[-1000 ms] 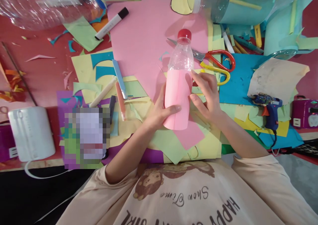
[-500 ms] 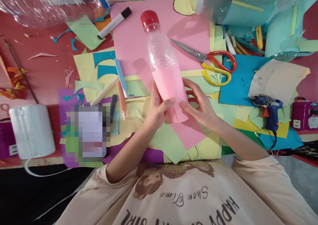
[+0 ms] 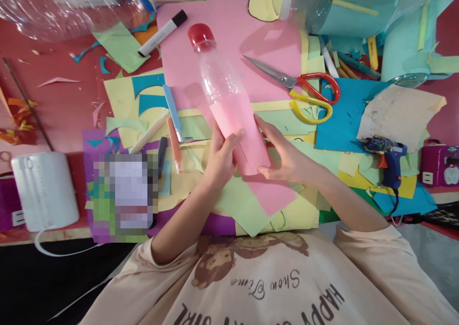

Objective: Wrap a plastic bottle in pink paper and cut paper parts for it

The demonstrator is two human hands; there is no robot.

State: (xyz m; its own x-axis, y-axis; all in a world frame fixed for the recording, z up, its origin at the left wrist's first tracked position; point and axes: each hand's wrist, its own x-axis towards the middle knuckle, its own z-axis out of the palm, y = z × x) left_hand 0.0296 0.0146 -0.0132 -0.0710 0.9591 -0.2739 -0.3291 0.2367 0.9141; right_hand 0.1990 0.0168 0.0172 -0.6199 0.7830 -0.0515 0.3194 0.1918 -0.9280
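Note:
A clear plastic bottle (image 3: 218, 78) with a red cap (image 3: 198, 34) tilts up and to the left, its lower half wrapped in pink paper (image 3: 244, 133). My left hand (image 3: 219, 160) grips the wrapped part from the left, thumb across the front. My right hand (image 3: 287, 157) clasps the bottle's base from the right, fingers curled on the pink paper. Beneath the bottle lie a loose pink paper piece (image 3: 272, 193) and green and yellow scraps.
Red-and-yellow scissors (image 3: 304, 93) lie right of the bottle on a large pink sheet (image 3: 229, 28). A blue glue gun (image 3: 387, 157) sits at the right, a marker (image 3: 163, 26) and a large clear bottle (image 3: 71, 6) at top left, a white roll (image 3: 45, 191) at left.
The bottle has tipped from nearly upright to leaning left, its cap swinging left. My right hand slid from the bottle's side down to its base.

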